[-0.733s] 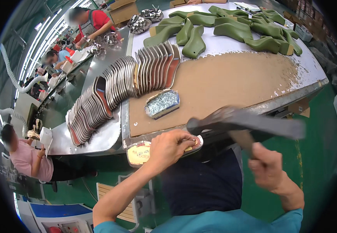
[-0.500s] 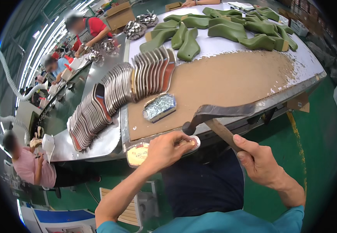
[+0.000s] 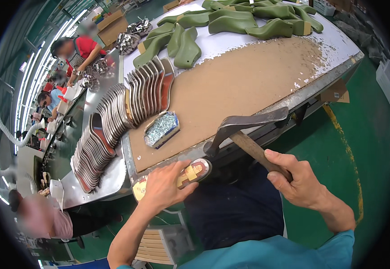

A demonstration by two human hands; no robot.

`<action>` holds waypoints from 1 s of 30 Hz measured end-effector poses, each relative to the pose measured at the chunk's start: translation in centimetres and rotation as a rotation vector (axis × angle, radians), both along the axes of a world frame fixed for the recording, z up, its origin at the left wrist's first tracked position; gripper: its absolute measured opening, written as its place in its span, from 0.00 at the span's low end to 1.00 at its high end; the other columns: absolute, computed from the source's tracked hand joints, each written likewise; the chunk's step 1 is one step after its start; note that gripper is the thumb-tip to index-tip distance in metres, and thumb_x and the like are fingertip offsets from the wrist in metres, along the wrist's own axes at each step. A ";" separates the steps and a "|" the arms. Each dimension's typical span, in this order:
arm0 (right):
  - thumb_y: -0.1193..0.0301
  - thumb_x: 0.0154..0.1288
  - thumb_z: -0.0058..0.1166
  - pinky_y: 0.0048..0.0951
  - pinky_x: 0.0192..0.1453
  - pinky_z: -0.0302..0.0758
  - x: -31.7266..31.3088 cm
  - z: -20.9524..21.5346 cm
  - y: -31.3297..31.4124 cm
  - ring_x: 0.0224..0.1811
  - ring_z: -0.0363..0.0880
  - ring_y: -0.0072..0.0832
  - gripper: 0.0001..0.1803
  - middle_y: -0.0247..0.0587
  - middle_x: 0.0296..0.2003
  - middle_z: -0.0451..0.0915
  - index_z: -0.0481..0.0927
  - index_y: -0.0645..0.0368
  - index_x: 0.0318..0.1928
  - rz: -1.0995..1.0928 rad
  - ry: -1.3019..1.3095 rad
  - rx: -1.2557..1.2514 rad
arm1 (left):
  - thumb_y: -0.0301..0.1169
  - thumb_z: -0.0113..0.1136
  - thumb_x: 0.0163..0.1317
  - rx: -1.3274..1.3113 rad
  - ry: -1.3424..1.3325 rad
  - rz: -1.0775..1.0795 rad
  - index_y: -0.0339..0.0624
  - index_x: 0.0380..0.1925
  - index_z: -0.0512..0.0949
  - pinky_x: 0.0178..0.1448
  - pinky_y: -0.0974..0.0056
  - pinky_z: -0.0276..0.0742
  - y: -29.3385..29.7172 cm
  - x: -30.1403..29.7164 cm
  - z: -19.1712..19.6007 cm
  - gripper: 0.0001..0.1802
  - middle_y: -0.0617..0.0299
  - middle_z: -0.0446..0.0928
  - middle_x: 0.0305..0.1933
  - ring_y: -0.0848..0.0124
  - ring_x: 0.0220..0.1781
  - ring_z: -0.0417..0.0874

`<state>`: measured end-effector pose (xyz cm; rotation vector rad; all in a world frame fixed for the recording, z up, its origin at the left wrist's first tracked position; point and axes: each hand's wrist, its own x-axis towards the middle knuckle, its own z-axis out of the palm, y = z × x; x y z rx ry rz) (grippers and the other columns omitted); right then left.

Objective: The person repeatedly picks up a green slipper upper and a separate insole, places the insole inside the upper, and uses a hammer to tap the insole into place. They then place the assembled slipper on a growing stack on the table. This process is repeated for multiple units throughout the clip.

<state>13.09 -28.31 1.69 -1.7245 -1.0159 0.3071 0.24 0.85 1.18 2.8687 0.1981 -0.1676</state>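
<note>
My left hand (image 3: 164, 184) presses down on a shoe insole (image 3: 194, 171) with a brown and tan face, held on a form at the table's near edge. My right hand (image 3: 296, 179) grips the wooden handle of a hammer (image 3: 244, 127). Its long dark metal head points down with its tip right above the insole's front end. A small open tin of nails (image 3: 161, 129) lies on the brown tabletop (image 3: 235, 89) just beyond my left hand.
A long fanned row of silver-edged insoles (image 3: 118, 121) stands along the table's left side. Several green shoe lasts (image 3: 231, 22) lie at the far end. Other people work at a bench on the left. A wooden stool (image 3: 157, 244) stands below.
The hammer has swung down from a raised, level position until its head is at the insole. My right hand moved down and in. My left hand has stayed on the insole.
</note>
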 end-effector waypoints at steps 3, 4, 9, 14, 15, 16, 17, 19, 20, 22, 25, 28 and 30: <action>0.78 0.63 0.56 0.29 0.38 0.80 -0.2 0.5 0.3 0.35 0.84 0.35 0.25 0.50 0.44 0.82 0.69 0.57 0.62 0.029 -0.020 -0.027 | 0.47 0.66 0.51 -0.010 -0.012 -0.028 0.42 0.51 0.71 0.46 0.54 0.74 0.1 0.1 -0.1 0.31 0.50 0.79 0.39 0.52 0.42 0.80; 0.78 0.63 0.56 0.30 0.41 0.80 -0.2 0.6 0.6 0.38 0.84 0.36 0.25 0.50 0.45 0.81 0.70 0.57 0.62 0.050 -0.056 -0.040 | 0.47 0.66 0.51 -0.012 -0.034 -0.035 0.41 0.50 0.71 0.45 0.54 0.74 0.0 0.1 -0.2 0.31 0.50 0.78 0.38 0.52 0.42 0.80; 0.79 0.63 0.55 0.31 0.54 0.78 0.8 4.4 2.4 0.48 0.82 0.38 0.25 0.51 0.50 0.80 0.70 0.61 0.61 0.090 -0.299 -0.059 | 0.47 0.64 0.53 -0.002 -0.050 -0.031 0.40 0.47 0.71 0.46 0.53 0.74 0.0 -0.2 -0.5 0.28 0.51 0.77 0.37 0.53 0.42 0.80; 0.79 0.64 0.53 0.34 0.56 0.77 0.8 5.0 4.2 0.50 0.81 0.40 0.24 0.56 0.51 0.78 0.67 0.65 0.60 0.034 -0.352 0.342 | 0.47 0.63 0.54 -0.015 -0.074 -0.035 0.39 0.46 0.71 0.46 0.53 0.74 0.0 -0.2 -0.7 0.27 0.51 0.76 0.38 0.53 0.43 0.80; 0.79 0.63 0.54 0.36 0.54 0.79 0.8 4.3 4.2 0.48 0.81 0.44 0.27 0.56 0.48 0.78 0.66 0.58 0.63 0.117 -0.364 0.097 | 0.47 0.63 0.54 -0.011 -0.065 -0.033 0.39 0.46 0.70 0.46 0.52 0.74 0.0 -0.2 -0.7 0.28 0.51 0.76 0.38 0.53 0.43 0.79; 0.79 0.62 0.56 0.38 0.52 0.80 0.5 4.0 4.2 0.46 0.82 0.47 0.30 0.57 0.46 0.79 0.65 0.52 0.65 0.199 -0.400 -0.153 | 0.47 0.63 0.54 -0.008 -0.056 -0.045 0.39 0.46 0.70 0.46 0.52 0.74 0.0 -0.1 -0.7 0.28 0.51 0.76 0.38 0.53 0.43 0.79; 0.79 0.60 0.57 0.36 0.52 0.80 0.3 4.1 4.5 0.47 0.81 0.47 0.30 0.56 0.45 0.80 0.70 0.45 0.62 0.203 -0.110 -0.496 | 0.47 0.63 0.54 -0.004 -0.048 -0.059 0.39 0.46 0.70 0.46 0.52 0.73 0.1 0.0 -0.8 0.28 0.51 0.76 0.38 0.53 0.43 0.79; 0.77 0.62 0.56 0.37 0.46 0.81 0.8 5.9 4.9 0.41 0.83 0.45 0.27 0.55 0.48 0.79 0.69 0.52 0.63 0.225 -0.280 -0.646 | 0.48 0.63 0.53 -0.007 -0.065 -0.047 0.39 0.46 0.70 0.46 0.52 0.73 0.2 -0.2 -1.0 0.28 0.51 0.75 0.38 0.53 0.43 0.79; 0.77 0.63 0.55 0.36 0.45 0.80 1.1 6.3 4.9 0.39 0.83 0.43 0.26 0.53 0.43 0.80 0.69 0.56 0.62 0.179 -0.360 -0.431 | 0.48 0.63 0.53 -0.001 -0.056 -0.040 0.39 0.46 0.70 0.46 0.52 0.73 0.3 -0.2 -1.0 0.28 0.51 0.75 0.38 0.53 0.43 0.79; 0.77 0.65 0.52 0.33 0.40 0.78 1.3 6.8 4.7 0.36 0.81 0.37 0.23 0.51 0.39 0.80 0.69 0.62 0.61 0.081 -0.403 0.000 | 0.48 0.63 0.53 0.000 -0.057 -0.032 0.39 0.46 0.70 0.46 0.52 0.73 0.3 -0.5 -1.1 0.28 0.51 0.75 0.38 0.53 0.43 0.79; 0.78 0.65 0.50 0.31 0.32 0.75 0.8 6.6 4.2 0.30 0.79 0.30 0.22 0.50 0.36 0.79 0.69 0.64 0.60 -0.011 -0.410 0.496 | 0.48 0.63 0.53 -0.002 -0.068 -0.017 0.39 0.46 0.70 0.46 0.52 0.73 0.4 -0.8 -1.3 0.28 0.51 0.75 0.38 0.53 0.44 0.79; 0.77 0.63 0.53 0.34 0.27 0.75 -0.2 1.2 3.3 0.24 0.78 0.34 0.25 0.51 0.31 0.80 0.68 0.57 0.62 0.106 -0.399 -0.084 | 0.47 0.63 0.53 -0.010 -0.049 -0.033 0.39 0.46 0.70 0.47 0.52 0.73 -0.1 0.0 -1.0 0.28 0.51 0.76 0.38 0.53 0.44 0.79; 0.74 0.62 0.57 0.39 0.31 0.77 -1.1 0.1 3.7 0.27 0.80 0.42 0.25 0.50 0.32 0.81 0.71 0.53 0.61 0.100 -0.318 -0.246 | 0.47 0.63 0.53 -0.035 -0.033 -0.045 0.39 0.46 0.69 0.47 0.52 0.73 0.1 0.0 -0.9 0.28 0.50 0.76 0.39 0.53 0.45 0.79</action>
